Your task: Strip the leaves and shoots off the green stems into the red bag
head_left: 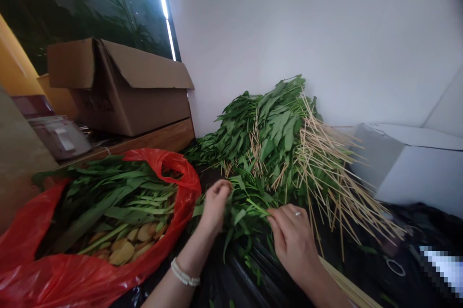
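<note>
Greens point(249, 206) between left grip point(216, 204) and right grip point(291, 240).

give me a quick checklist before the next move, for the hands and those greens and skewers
1. Left hand closed on the leafy greens: ok.
2. Right hand pinching the same greens: ok.
3. Skewer inside the held bunch: cannot tell, fingers and leaves hide it.
4. Bamboo skewers in the pile, fanning out to the right, away from both hands: ok.
5. Red plastic bag open, holding greens and tan slices: ok.
6. Black plastic sheet under both hands: ok.
</note>
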`<control>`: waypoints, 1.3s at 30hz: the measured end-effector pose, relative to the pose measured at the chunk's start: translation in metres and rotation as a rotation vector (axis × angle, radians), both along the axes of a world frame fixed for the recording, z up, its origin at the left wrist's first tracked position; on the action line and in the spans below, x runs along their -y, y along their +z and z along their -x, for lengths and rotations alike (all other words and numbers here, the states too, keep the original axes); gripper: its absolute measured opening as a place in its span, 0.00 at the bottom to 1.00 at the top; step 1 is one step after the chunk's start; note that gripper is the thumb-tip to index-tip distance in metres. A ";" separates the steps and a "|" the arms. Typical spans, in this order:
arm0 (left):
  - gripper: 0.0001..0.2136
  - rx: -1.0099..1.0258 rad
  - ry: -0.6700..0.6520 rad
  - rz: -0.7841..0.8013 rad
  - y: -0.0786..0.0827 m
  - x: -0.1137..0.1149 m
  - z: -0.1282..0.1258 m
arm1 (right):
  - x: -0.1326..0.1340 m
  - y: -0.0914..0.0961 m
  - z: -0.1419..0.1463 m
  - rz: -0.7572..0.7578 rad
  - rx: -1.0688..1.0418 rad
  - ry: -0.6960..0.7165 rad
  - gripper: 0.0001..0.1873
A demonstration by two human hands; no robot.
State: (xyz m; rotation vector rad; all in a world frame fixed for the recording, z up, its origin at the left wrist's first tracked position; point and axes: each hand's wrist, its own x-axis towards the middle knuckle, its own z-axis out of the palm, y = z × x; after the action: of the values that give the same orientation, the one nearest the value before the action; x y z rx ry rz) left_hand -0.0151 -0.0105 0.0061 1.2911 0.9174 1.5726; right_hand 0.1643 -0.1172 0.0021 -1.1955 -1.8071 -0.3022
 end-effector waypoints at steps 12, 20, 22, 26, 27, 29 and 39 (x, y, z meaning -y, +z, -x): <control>0.10 -0.192 -0.188 -0.155 0.017 0.021 0.003 | -0.001 -0.003 -0.004 -0.004 0.161 -0.103 0.17; 0.09 -0.813 -0.203 -0.502 0.015 0.028 0.005 | -0.002 -0.002 -0.005 0.004 0.206 -0.144 0.17; 0.10 -0.922 -0.218 -0.542 0.013 0.029 0.005 | -0.002 -0.002 -0.006 -0.001 0.208 -0.151 0.17; 0.11 -1.078 -0.227 -0.598 0.011 0.032 0.005 | -0.002 -0.002 -0.006 0.017 0.186 -0.149 0.16; 0.10 -1.094 -0.214 -0.610 0.010 0.031 0.005 | -0.002 -0.002 -0.005 0.029 0.172 -0.145 0.16; 0.09 -1.093 -0.168 -0.629 0.007 0.030 0.004 | -0.002 -0.001 -0.005 0.055 0.136 -0.138 0.14; 0.07 -0.768 -0.013 -0.506 0.010 0.024 0.002 | -0.005 -0.003 -0.004 0.192 -0.051 0.007 0.10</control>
State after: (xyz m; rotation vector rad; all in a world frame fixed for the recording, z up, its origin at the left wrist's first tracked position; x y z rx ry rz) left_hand -0.0174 -0.0342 0.0162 2.3479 0.9741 1.3389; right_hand 0.1679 -0.1122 -0.0009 -1.3166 -1.8269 -0.0939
